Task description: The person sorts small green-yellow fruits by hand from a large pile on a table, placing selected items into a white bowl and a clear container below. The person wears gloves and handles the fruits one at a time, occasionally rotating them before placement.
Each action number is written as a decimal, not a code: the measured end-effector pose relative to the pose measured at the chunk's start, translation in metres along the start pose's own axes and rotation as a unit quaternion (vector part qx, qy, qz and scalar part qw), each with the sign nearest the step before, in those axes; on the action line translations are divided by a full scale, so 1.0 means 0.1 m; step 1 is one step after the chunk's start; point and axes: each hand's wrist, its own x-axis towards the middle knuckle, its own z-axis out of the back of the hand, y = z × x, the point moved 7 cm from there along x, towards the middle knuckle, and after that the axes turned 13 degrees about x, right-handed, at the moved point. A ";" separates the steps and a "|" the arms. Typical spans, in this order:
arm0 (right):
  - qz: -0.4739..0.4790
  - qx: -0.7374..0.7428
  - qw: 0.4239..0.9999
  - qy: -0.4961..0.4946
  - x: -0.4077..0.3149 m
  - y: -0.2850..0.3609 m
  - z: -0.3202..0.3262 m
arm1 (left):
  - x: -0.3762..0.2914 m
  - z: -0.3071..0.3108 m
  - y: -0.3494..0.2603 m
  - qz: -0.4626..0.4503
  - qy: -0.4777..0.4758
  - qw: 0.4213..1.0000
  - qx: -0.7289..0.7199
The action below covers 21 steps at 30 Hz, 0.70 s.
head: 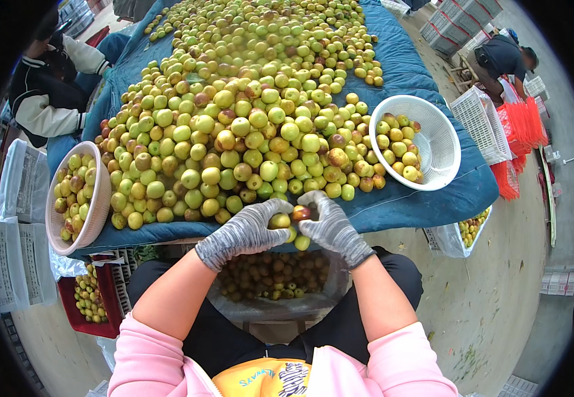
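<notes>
Both of my hands wear grey striped knit gloves and meet at the near edge of a table covered in blue quilted cloth point(406, 208). My left hand point(250, 228) has its thumb and fingers around a yellow-green jujube point(280, 221). Between the thumb and fingers of my right hand point(334, 226) is a red-brown jujube point(301, 213). Just below them, between the hands, are two more green jujubes point(302, 242); whether they are held or falling I cannot tell. A big heap of jujubes point(237, 126) spreads over the cloth ahead. Under the edge, between my knees, a plastic-lined container point(277, 310) holds many jujubes.
A pink basket point(101, 208) of jujubes tilts at the left; a white basket point(448, 149), partly filled, tilts at the right. A red crate point(71, 317) stands low left, a lined crate point(445, 240) low right. One person point(44, 99) sits left; another point(498, 62) bends beside red net bags point(520, 124).
</notes>
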 end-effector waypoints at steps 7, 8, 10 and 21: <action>-0.003 0.450 0.892 0.034 -0.13 0.03 0.01 | -0.33 0.60 -0.22 -0.037 -0.333 0.910 0.243; -0.012 0.477 0.877 0.045 -0.15 0.05 -0.01 | -0.33 0.63 -0.21 -0.012 -0.364 0.880 0.305; 0.006 0.543 0.836 0.079 -0.15 0.05 -0.04 | -0.27 0.56 -0.22 0.037 -0.360 0.844 0.395; 0.002 0.649 0.745 0.151 -0.18 0.22 -0.07 | -0.17 0.12 -0.27 -0.138 -0.216 0.937 0.239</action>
